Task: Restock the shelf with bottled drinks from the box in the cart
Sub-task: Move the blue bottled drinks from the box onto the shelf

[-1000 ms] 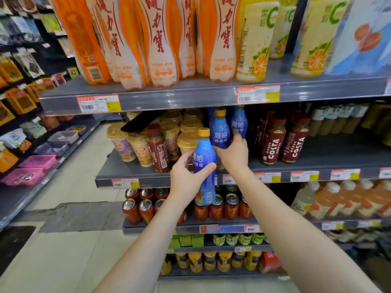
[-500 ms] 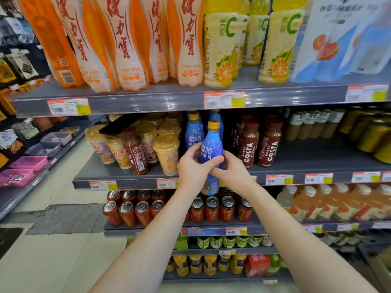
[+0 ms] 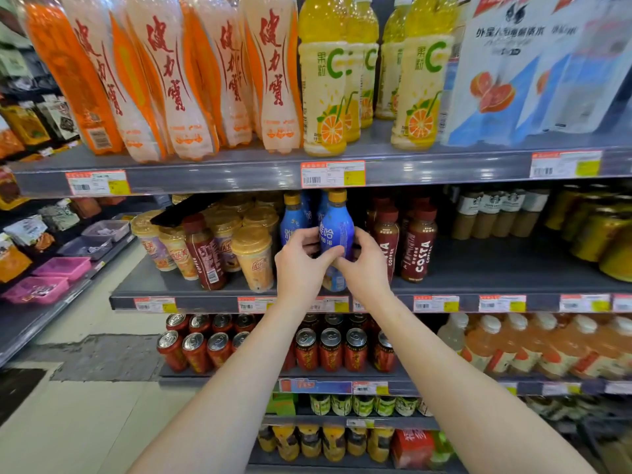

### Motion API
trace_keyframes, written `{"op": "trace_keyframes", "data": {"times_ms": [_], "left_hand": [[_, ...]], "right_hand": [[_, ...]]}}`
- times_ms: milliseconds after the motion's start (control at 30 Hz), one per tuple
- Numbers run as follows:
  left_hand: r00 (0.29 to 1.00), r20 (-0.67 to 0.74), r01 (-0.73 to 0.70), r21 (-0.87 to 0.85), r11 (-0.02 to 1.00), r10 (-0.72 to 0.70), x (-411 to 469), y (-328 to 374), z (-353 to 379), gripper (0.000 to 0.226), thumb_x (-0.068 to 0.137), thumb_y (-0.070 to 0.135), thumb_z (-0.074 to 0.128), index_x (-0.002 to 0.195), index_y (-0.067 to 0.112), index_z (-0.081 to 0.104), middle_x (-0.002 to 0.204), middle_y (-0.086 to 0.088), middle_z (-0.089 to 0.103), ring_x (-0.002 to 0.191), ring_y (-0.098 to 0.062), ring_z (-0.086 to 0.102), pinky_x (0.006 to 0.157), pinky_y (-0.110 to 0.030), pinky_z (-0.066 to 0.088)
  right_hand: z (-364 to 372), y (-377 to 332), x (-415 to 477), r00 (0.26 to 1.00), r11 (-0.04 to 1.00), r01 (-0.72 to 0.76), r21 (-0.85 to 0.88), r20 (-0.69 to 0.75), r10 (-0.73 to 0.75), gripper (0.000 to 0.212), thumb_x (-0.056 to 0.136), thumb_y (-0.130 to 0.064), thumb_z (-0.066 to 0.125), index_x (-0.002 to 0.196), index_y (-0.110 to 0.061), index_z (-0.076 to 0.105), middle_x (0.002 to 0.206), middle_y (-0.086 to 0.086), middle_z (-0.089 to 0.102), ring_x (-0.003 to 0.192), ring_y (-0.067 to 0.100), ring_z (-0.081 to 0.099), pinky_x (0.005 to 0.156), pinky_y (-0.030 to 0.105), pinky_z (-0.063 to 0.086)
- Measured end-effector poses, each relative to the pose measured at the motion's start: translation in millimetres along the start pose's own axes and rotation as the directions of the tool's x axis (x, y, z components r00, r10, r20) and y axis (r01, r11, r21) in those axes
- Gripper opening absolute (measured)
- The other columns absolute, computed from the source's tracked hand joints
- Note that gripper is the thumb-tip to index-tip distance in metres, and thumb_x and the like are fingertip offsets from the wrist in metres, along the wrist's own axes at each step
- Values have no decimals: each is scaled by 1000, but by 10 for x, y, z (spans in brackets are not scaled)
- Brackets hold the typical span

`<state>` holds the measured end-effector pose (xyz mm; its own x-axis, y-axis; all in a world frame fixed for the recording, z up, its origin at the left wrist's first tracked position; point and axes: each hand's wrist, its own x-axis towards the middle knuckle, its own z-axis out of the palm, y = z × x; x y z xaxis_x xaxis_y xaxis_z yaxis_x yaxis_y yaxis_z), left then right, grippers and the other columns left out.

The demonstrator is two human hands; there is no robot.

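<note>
Three blue bottles (image 3: 333, 230) on the middle shelf (image 3: 478, 268), four brown Costa bottles (image 3: 418, 249) right of them, two hands (image 3: 301, 265)

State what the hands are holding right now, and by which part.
Both the left hand and right hand grip one blue bottle around its lower body, at the shelf's front edge.

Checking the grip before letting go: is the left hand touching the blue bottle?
Touching. The head view shows the left hand with its thumb pressed across the blue bottle.
</note>
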<state>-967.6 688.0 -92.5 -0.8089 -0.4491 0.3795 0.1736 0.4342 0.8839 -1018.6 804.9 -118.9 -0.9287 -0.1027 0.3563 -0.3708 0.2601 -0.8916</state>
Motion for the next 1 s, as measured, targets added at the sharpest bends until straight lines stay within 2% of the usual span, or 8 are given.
{"op": "trace_keyframes", "data": {"times_ms": [100,167,233,333,533,767,933,1000], "left_hand": [[1000,-5,13,91,996,-13,34,-14,2,44,81,28,86,121,16,73,97,18,70,84,10,65,72,0,44],[1000,-22,9,155,988,-6,47,-7,8,43,84,32,83,124,18,73,98,14,71,79,10,63,67,1,41],[1000,-25,-7,229,973,13,82,5,13,46,88,36,79,129,19,70,107,6,75,83,3,64,73,-3,38],[999,-38,21,272,962,-11,163,25,27,49,89,36,79,132,15,68,116,0,75,104,-12,69,87,-20,45],[999,-4,44,317,947,-45,182,-102,80,47,90,38,76,130,15,67,98,4,77,99,-16,71,90,-33,53],[1000,22,3,306,952,-10,129,-146,80,45,97,37,68,137,17,63,95,6,77,99,-16,70,92,-36,54],[999,51,-7,280,960,-8,66,-224,-11,43,96,38,67,135,20,64,96,9,77,98,-13,69,89,-37,55],[999,44,-1,256,967,-10,-3,-276,-49,41,98,39,65,133,20,64,97,9,76,95,-13,69,85,-36,56]], "right_hand": [[54,52,74,999,999,7,-43,50,-5,57,82,-31,75,136,-30,56,120,-7,66,109,8,64,96,40,55],[96,64,108,998,998,11,-65,69,-7,56,84,-31,75,137,-30,56,122,-8,66,109,7,64,96,39,56],[125,71,144,998,998,-6,-70,63,11,56,87,-29,75,139,-29,54,125,-9,66,110,8,63,97,38,55],[150,75,193,998,997,-24,-73,61,29,57,89,-26,74,141,-31,53,125,-10,67,111,8,64,97,35,55],[198,198,183,996,992,-60,-110,55,67,60,88,-25,75,142,-36,49,121,-15,69,107,4,66,95,35,57],[205,171,131,995,988,-88,-126,42,94,61,92,-28,73,147,-32,45,124,-10,68,107,5,64,89,24,51],[248,151,106,985,978,-164,-132,25,168,68,92,-30,70,152,-34,39,125,-6,69,110,11,66,98,38,55],[255,114,100,976,969,-210,-127,27,215,74,91,-32,72,154,-35,35,129,-4,68,113,13,66,100,39,55]]}}
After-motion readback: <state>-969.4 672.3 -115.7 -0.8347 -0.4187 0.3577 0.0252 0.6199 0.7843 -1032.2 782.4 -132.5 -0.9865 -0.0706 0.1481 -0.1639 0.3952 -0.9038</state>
